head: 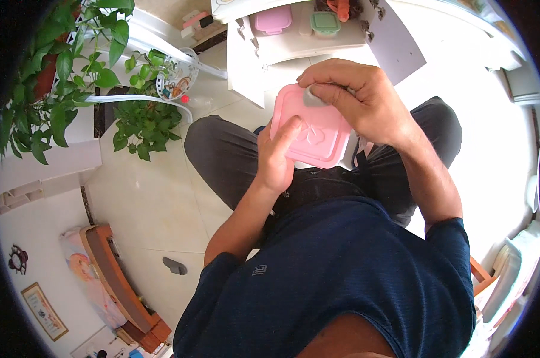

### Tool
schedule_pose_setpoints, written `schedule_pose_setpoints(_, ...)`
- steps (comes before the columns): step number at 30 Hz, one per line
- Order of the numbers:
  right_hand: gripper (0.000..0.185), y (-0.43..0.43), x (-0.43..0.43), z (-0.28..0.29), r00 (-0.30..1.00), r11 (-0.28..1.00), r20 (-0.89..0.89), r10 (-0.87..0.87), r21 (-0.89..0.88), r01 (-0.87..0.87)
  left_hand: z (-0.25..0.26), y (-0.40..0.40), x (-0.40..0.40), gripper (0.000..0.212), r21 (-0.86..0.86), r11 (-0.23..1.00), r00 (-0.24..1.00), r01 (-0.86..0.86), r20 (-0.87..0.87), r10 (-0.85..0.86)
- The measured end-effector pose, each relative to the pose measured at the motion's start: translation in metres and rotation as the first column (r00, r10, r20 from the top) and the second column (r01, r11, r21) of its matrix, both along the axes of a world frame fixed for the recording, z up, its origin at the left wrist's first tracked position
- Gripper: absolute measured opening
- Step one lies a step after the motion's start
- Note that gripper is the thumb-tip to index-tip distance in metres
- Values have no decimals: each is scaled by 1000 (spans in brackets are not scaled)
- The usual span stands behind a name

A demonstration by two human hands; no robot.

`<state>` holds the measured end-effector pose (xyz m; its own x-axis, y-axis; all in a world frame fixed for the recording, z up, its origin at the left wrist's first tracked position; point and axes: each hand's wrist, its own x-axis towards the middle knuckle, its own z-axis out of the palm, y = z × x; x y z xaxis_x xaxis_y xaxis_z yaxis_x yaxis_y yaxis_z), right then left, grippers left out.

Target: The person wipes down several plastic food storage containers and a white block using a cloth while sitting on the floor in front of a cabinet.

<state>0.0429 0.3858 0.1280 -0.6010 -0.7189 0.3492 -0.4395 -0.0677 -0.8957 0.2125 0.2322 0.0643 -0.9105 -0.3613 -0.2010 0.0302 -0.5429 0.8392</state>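
Note:
A square pink plastic container lid [319,134] with a raised flower pattern is held up above my lap, probably with its box under it, though I cannot tell. My left hand [276,156] grips its left side, thumb lying on top. Over the far edge, my right hand [364,96] pinches a small greyish-white piece [313,97], perhaps a cloth, between thumb and fingers against the lid. What the curled fingers of the right hand cover is hidden.
Ahead, a low white cabinet [314,47] has both doors swung out, with a pink-lidded box [273,19] and a green-lidded container [325,23] inside. Potted plants [147,121], a white basket [180,76] and a red-capped bottle [198,102] are at the left. A grey slipper [175,266] lies behind on the floor.

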Motion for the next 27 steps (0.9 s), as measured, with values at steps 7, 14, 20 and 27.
schedule_pose_setpoints(7,20,-15,-15,-5,970,993,-215,111,50,-103,5,-2,-2,48,-125,989,994,83,84,-73)
schedule_pose_setpoints(14,27,-18,-16,-5,978,959,54,200,195,-206,-2,-5,-1,49,-38,994,993,106,53,-104)
schedule_pose_setpoints(20,34,14,16,-17,977,979,210,-38,202,-5,-6,8,-1,53,22,998,996,62,62,-63)
schedule_pose_setpoints(27,41,42,43,-30,962,966,203,-185,217,140,0,12,-4,51,-10,997,995,75,67,-75)
